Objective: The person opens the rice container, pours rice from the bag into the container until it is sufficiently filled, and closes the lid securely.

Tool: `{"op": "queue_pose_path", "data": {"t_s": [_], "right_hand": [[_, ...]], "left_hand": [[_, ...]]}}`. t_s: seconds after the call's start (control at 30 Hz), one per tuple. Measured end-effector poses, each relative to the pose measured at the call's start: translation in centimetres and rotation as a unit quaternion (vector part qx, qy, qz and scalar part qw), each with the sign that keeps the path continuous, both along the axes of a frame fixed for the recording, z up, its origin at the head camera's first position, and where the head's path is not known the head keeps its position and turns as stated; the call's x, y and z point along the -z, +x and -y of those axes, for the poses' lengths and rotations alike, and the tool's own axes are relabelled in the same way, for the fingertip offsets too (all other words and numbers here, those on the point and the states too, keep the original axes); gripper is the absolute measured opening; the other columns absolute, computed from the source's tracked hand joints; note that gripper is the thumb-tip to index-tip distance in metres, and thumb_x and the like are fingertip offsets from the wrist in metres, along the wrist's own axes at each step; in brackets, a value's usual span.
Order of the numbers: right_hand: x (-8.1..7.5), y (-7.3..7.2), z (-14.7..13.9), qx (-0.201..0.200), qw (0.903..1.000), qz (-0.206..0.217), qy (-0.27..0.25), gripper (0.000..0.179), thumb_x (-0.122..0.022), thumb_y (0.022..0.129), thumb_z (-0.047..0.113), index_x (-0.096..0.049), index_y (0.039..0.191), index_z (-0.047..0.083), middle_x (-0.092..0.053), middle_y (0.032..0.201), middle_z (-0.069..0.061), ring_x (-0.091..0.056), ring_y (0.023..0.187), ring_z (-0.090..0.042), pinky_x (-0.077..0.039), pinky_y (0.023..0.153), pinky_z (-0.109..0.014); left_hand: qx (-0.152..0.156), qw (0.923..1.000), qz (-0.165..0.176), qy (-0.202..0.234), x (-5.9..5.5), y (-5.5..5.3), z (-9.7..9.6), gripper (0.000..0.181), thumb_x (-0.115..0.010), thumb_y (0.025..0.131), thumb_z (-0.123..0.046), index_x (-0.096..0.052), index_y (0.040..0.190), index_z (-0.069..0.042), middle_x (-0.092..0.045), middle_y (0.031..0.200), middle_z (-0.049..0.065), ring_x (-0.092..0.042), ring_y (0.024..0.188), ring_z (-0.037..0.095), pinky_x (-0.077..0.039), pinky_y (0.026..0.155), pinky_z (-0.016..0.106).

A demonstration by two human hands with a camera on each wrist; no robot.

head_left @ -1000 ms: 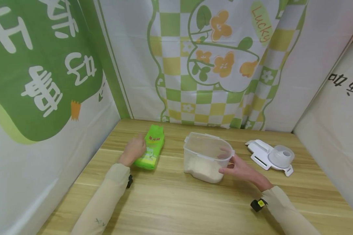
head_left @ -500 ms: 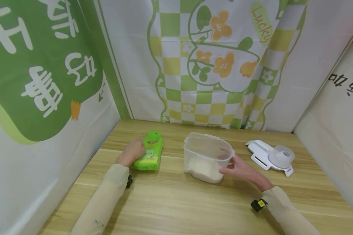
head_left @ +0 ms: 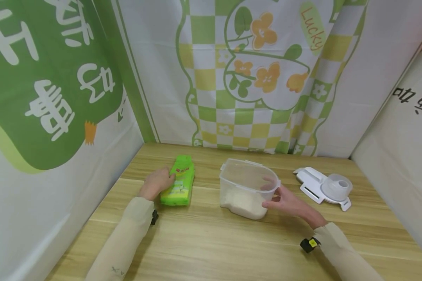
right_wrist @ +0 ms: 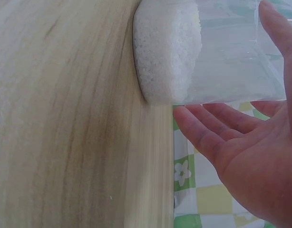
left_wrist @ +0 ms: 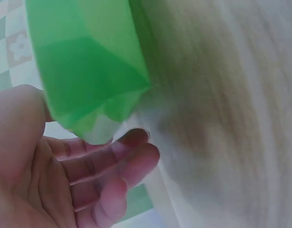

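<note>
My left hand (head_left: 157, 182) holds a bright green printed packet (head_left: 183, 179) by its left side, on the left part of the table. In the left wrist view the packet's plain green end (left_wrist: 89, 61) lies between thumb and curled fingers. A clear plastic container (head_left: 228, 191) without a lid stands at the middle of the table. White rice-like grains (right_wrist: 167, 52) fill its lower part. My right hand (head_left: 287, 201) grips the container's right end, thumb on the near side and fingers behind the wall.
Right of the container, a white plastic lid-like piece (head_left: 311, 181) lies on the wooden table (head_left: 211, 249), with a translucent round cup (head_left: 337, 187) on it. Printed cloths (head_left: 207, 89) hang behind the table and along both sides.
The green packet's top has come down a little toward me and its face has turned slightly, with my left hand staying on it. My right hand and the container have not moved.
</note>
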State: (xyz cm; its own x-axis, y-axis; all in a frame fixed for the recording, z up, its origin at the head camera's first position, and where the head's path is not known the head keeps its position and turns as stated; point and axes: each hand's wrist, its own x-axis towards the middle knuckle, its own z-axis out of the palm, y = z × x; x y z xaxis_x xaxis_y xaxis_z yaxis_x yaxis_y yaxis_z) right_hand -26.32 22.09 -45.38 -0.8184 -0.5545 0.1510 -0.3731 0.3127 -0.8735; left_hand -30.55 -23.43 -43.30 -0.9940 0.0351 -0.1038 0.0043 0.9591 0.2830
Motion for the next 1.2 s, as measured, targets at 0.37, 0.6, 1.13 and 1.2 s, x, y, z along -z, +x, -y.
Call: {"op": "queue_pose_path", "data": {"t_s": [0.37, 0.6, 1.13, 1.2], "right_hand": [[-0.4, 0.0, -0.1, -0.007, 0.9998, 0.003, 0.017, 0.083, -0.075, 0.087, 0.013, -0.022, 0.150, -0.001, -0.050, 0.134, -0.034, -0.054, 0.118, -0.050, -0.055, 0.089, -0.029], [-1.0, -0.2, -0.5, -0.010, 0.9990, -0.003, 0.044, 0.084, -0.076, 0.086, 0.016, -0.025, 0.149, -0.004, -0.054, 0.131, -0.031, -0.060, 0.112, -0.044, -0.056, 0.085, -0.027], [-2.4, -0.3, -1.4, -0.019, 0.9968, -0.007, 0.077, 0.079, -0.075, 0.087, 0.018, -0.031, 0.148, -0.004, -0.061, 0.124, -0.025, -0.065, 0.105, -0.037, -0.057, 0.086, -0.032], [-2.6, -0.3, -1.5, -0.019, 0.9966, -0.006, 0.080, 0.078, -0.076, 0.087, 0.018, -0.032, 0.147, -0.003, -0.061, 0.124, -0.024, -0.065, 0.105, -0.038, -0.057, 0.087, -0.032]], "left_hand": [[-0.009, 0.9964, -0.037, -0.075, -1.9, 1.3, -1.6, 0.053, -0.042, 0.102, -0.041, -0.052, 0.132, 0.002, -0.060, 0.079, 0.013, -0.056, 0.067, 0.024, -0.049, 0.057, 0.039], [-0.001, 0.9916, -0.088, -0.095, -2.7, 1.9, -3.1, 0.043, -0.042, 0.102, -0.038, -0.062, 0.106, 0.000, -0.056, 0.068, 0.008, -0.053, 0.058, 0.020, -0.047, 0.048, 0.035], [0.131, 0.9773, -0.163, 0.032, -3.0, 2.4, -7.4, 0.032, -0.046, 0.103, -0.035, -0.061, 0.109, -0.007, -0.065, 0.074, 0.002, -0.057, 0.058, 0.013, -0.046, 0.048, 0.027], [0.153, 0.9720, -0.162, 0.074, -3.0, 2.3, -7.8, 0.029, -0.048, 0.103, -0.032, -0.062, 0.108, -0.008, -0.069, 0.081, 0.003, -0.062, 0.066, 0.013, -0.052, 0.057, 0.027]]}}
